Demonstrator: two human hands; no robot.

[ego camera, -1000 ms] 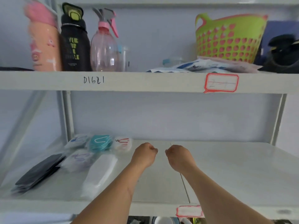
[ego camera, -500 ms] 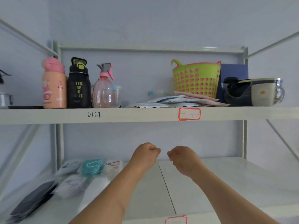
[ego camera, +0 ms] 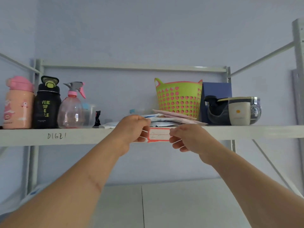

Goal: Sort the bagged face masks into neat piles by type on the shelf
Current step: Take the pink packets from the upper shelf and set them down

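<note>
A loose pile of flat bagged face masks (ego camera: 166, 119), white-blue ones with pink ones on top, lies on the upper shelf (ego camera: 85, 135) in front of a green basket. My left hand (ego camera: 133, 130) and my right hand (ego camera: 186, 137) are raised in front of that shelf's front edge, on either side of a red-bordered label (ego camera: 159, 135). Both have curled fingers and I see nothing in either. The left knuckles reach up to the near edge of the pile. My left arm hides most of the lower shelf's left corner; only a blue-marked bit (ego camera: 34, 192) shows.
Left on the upper shelf stand a pink bottle (ego camera: 17, 104), a black bottle (ego camera: 47, 104) and a spray bottle (ego camera: 72, 107). A green-and-pink basket (ego camera: 179, 97), a blue box (ego camera: 217, 89) and a glass bowl (ego camera: 241, 111) stand right. The white lower shelf (ego camera: 181, 203) lies below.
My view has tilted up from the lower shelf to the upper one. Both fists rose from above the lower shelf to the upper shelf's front edge beside the label.
</note>
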